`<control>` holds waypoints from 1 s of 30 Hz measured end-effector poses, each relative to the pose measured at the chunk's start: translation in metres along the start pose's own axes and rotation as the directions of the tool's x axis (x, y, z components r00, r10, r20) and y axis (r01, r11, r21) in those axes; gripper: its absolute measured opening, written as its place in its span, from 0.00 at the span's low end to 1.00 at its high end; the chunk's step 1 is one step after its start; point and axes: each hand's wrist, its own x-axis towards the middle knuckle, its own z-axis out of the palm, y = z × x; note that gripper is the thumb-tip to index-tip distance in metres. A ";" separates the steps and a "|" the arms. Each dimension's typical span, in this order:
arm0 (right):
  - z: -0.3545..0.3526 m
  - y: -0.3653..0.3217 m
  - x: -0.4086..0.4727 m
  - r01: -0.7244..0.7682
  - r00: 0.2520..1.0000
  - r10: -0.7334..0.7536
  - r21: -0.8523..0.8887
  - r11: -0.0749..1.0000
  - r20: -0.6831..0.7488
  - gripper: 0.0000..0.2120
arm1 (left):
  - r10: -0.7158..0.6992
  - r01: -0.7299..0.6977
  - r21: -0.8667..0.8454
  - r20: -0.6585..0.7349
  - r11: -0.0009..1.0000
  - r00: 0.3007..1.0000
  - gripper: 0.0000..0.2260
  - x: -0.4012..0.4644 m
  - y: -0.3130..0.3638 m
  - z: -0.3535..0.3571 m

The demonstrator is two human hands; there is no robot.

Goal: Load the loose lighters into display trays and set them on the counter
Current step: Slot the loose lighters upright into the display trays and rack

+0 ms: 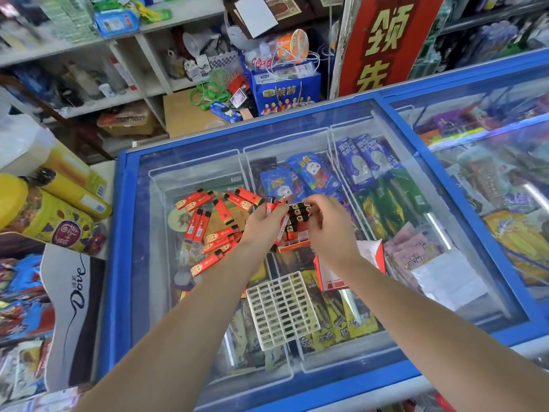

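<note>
left hand [263,223]: fingers curled round a few red lighters [272,206], held upright above the freezer lid; exact count hard to make out, fingers cover the lower parts
right hand [328,226]: fingers and thumb pinch the top of an orange display tray [294,233], tilted up between both hands
display tray: partly filled, black lighter tops in rows face the camera; lower edge shows under the right hand, far side hidden by the fingers
loose lighters [208,230]: red, scattered flat on the glass freezer lid [154,263], left of the hands; several covered by the left forearm
white grid insert [282,310]: lies flat on the glass, between the forearms, near the camera
red-and-white box [372,254]: on the glass under the right forearm, mostly hidden, print unreadable
freezer contents: ice-cream packs under the glass, blurred by reflections on the right side
shelves [89,46]: behind the freezer, crowded, blurry, cut off at the top
left edge: yellow tins [56,217] and a Dove carton [75,281], cut off by the frame
</note>
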 end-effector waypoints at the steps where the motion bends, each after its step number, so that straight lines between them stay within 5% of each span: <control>1: -0.004 -0.005 0.005 -0.113 0.994 0.111 0.141 0.984 0.021 0.16 | -0.032 0.033 -0.032 0.010 0.999 0.999 0.32 -0.001 0.001 0.002; 4: -0.018 -0.016 0.014 -0.418 0.907 0.339 0.434 0.798 0.251 0.17 | -0.123 0.135 -0.144 0.091 0.980 0.988 0.26 -0.006 0.005 0.005; 7: -0.031 -0.017 0.015 -0.523 0.845 0.329 0.519 0.676 0.422 0.16 | -0.175 0.199 -0.158 0.155 0.967 0.972 0.27 -0.010 0.005 0.006; 11: -0.035 -0.011 0.013 -0.521 0.831 0.315 0.446 0.727 0.458 0.12 | -0.174 0.208 -0.149 0.213 0.967 0.961 0.30 -0.015 0.005 0.004; 17: -0.034 -0.010 0.011 -0.536 0.834 0.302 0.543 0.647 0.462 0.11 | -0.166 0.195 -0.087 0.265 0.977 0.950 0.31 -0.016 0.006 0.004; 22: -0.043 -0.003 0.016 -0.521 0.853 0.368 0.630 0.576 0.369 0.09 | -0.176 0.160 0.157 0.090 0.975 0.980 0.28 -0.010 -0.001 -0.003; 25: -0.050 0.004 0.019 -0.475 0.878 0.398 0.593 0.650 0.267 0.10 | -0.109 0.106 0.156 0.016 0.982 0.994 0.18 -0.003 -0.013 -0.014; 28: -0.047 0.011 0.017 -0.306 0.949 0.270 0.277 0.911 0.160 0.10 | -0.053 0.052 0.163 0.000 0.985 0.999 0.13 0.002 -0.017 -0.019; 30: -0.043 0.013 0.013 -0.143 0.980 0.129 0.082 0.986 0.154 0.10 | -0.031 0.030 0.177 -0.001 0.984 1.000 0.12 0.004 -0.019 -0.019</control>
